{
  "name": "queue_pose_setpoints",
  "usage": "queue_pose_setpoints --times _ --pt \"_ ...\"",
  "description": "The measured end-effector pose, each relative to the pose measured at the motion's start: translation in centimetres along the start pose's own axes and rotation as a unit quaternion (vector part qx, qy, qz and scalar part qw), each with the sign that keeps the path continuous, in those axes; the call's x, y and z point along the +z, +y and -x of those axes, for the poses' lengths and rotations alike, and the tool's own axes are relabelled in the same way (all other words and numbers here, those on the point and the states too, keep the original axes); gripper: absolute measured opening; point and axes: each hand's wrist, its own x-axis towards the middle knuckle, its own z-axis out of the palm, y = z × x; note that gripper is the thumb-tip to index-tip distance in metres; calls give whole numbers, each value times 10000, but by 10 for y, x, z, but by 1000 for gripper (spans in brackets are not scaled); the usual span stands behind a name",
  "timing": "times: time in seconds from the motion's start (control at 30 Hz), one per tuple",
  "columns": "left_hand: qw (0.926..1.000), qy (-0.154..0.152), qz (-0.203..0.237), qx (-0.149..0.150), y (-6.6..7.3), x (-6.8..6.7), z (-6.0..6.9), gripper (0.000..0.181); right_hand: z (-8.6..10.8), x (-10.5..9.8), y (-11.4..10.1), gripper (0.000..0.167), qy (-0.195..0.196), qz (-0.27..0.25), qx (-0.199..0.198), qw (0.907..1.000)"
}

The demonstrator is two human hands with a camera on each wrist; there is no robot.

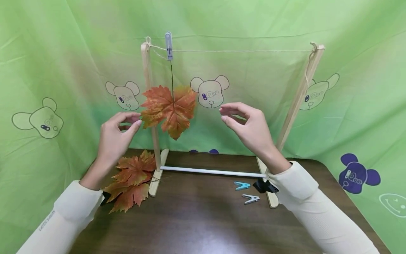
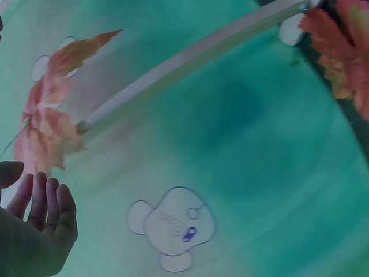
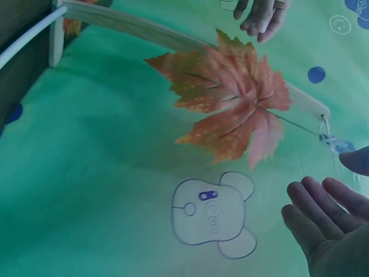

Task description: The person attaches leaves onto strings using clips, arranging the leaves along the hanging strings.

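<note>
An orange-red maple leaf [image 1: 171,109] hangs by its stem from a grey clothespin [image 1: 169,46], which is clipped on a string [image 1: 241,51]. My left hand [image 1: 115,134] is at the leaf's left edge with fingers loosely bent and nothing held; whether the fingertips touch the leaf I cannot tell. To the right of the leaf, my right hand [image 1: 248,125] is held in the air, apart from it, its fingers relaxed and holding nothing. The right wrist view shows the leaf [image 3: 236,98] between both hands.
The string spans two wooden posts [image 1: 298,98] joined low down by a white rod [image 1: 212,171]. More maple leaves [image 1: 133,180] lie on the brown table [image 1: 196,215] at left. A blue clothespin [image 1: 242,185] and a grey-white clothespin [image 1: 250,199] lie beside the right foot.
</note>
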Motion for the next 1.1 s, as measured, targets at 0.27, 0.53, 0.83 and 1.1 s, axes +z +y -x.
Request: queue_pose_setpoints --times 0.27,0.53,0.83,1.1 --pt "9988 -285 -266 -296 -19 2 13 32 19 -7 18 30 -221 -53 192 9996" --pt "9969 -552 -340 -438 -35 2 22 33 36 -15 30 30 -300 -22 230 9993" --pt "9916 -1022 -590 -529 -57 2 34 33 51 -25 41 31 -308 164 355 9988" --pt "9868 -1375 -700 -501 -74 4 41 32 63 -30 52 31 -384 175 452 9981"
